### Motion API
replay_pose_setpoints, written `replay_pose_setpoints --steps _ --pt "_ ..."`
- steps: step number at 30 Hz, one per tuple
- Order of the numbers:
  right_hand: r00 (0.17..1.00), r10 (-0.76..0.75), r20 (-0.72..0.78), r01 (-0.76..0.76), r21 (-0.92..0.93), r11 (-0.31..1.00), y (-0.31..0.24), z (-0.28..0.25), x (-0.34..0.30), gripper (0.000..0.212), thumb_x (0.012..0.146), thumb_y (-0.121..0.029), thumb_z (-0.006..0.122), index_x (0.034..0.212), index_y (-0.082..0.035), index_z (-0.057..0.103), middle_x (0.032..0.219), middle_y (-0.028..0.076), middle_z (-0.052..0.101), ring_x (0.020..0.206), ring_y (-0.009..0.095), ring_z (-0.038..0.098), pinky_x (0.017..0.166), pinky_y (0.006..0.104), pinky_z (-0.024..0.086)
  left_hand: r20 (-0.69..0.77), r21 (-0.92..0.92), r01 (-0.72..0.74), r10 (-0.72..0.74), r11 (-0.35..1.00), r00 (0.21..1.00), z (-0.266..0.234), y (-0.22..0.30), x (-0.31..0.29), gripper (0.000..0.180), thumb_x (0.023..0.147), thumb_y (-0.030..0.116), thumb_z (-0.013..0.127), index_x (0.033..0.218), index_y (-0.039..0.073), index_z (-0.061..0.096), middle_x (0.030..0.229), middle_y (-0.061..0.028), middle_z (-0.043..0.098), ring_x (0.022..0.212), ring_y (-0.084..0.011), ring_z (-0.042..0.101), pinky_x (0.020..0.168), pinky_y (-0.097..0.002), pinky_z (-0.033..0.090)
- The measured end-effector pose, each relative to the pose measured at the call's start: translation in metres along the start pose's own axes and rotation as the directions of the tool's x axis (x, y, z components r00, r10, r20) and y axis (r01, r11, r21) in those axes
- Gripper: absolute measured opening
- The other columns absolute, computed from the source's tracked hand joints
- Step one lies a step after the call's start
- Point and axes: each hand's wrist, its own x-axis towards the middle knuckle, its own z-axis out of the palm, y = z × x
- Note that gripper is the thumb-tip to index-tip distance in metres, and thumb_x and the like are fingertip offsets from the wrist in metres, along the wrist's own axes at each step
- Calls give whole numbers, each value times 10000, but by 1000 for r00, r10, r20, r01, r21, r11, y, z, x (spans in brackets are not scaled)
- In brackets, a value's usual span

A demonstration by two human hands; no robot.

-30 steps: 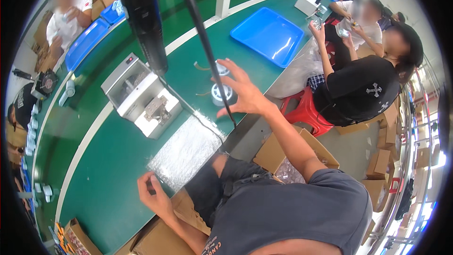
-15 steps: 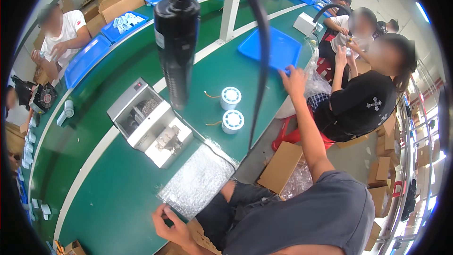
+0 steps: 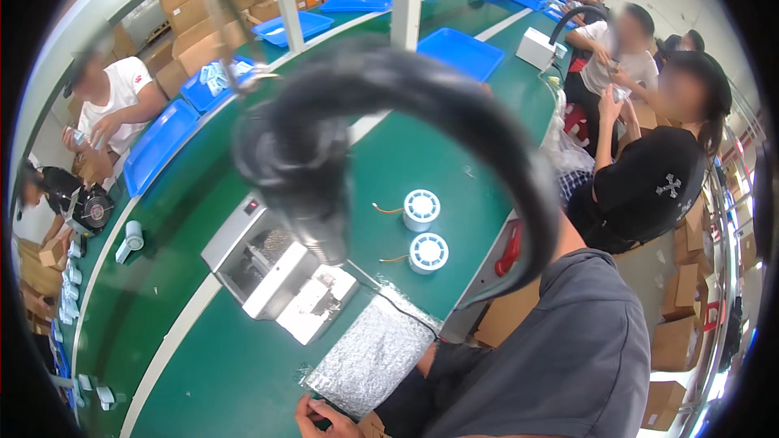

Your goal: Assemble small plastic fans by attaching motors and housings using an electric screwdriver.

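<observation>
My left hand [image 3: 324,418] is at the lower edge of a silver, crinkled foil-like sheet [image 3: 369,357], fingers loosely curled and apart, with nothing seen in them. My right hand is hidden behind a thick black hose [image 3: 519,162]; only part of that arm [image 3: 568,239] shows beside the grey sleeve. A blurred black cylindrical tool [image 3: 300,170] hangs from the hose. Below it stands a grey-and-white screw feeder [image 3: 231,231] with small metal pieces inside. Two round light-blue fan-like parts [image 3: 422,209] with thin wires lie on the green table to its right.
A blue tray [image 3: 458,53] lies farther up the green table [image 3: 195,381], behind a white post [image 3: 406,8]. Co-workers sit at the left and right. Blue trays [image 3: 162,146] and white-blue parts [image 3: 130,239] line the left side; cardboard boxes [image 3: 507,316] stand by the floor.
The blue tray has moved away up the table, and my right hand has gone out of sight behind the hose. The view has shifted, and the hanging tool has swung and blurred.
</observation>
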Motion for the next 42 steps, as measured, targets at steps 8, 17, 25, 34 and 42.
replay_pose_setpoints --steps 8,17,25,34,42 --pt "990 -27 140 28 -4 1000 -9 -58 -18 621 888 -362 679 1368 8 544 1122 277 681 1036 438 669 923 524 540 17 -20 -163 164 986 986 4 3 7 220 958 174 691 892 -34 717 717 -124 660 581 -214 558 535 -355 464" --pt "933 -44 357 87 -104 991 24 -183 -97 906 948 -684 494 1617 -106 299 1676 234 237 1543 463 207 1216 651 198 -51 -14 -172 171 985 984 9 3 6 301 971 247 706 885 -41 712 701 -128 650 579 -205 542 528 -350 454" --pt "896 -71 439 162 -173 972 44 -176 -131 936 978 -687 434 1616 -23 260 1698 230 166 1562 418 183 1234 638 165 52 -46 -85 87 995 995 -1 -29 7 252 1002 268 687 1012 19 729 794 -107 695 649 -191 588 577 -336 485" --pt "900 -184 395 206 -13 979 64 -181 -129 873 1008 -608 423 1550 70 338 1645 231 311 1537 359 286 1246 547 215 144 46 -53 46 998 989 -4 -22 8 275 1018 274 661 1081 12 715 873 -130 717 727 -208 628 652 -350 527" --pt "917 -189 351 213 -32 977 56 -172 -123 786 993 -580 482 1499 21 442 1614 205 380 1489 344 369 1209 554 273 26 4 -153 153 988 988 6 -2 10 259 986 218 693 918 -31 723 760 -142 694 622 -248 625 597 -353 534"
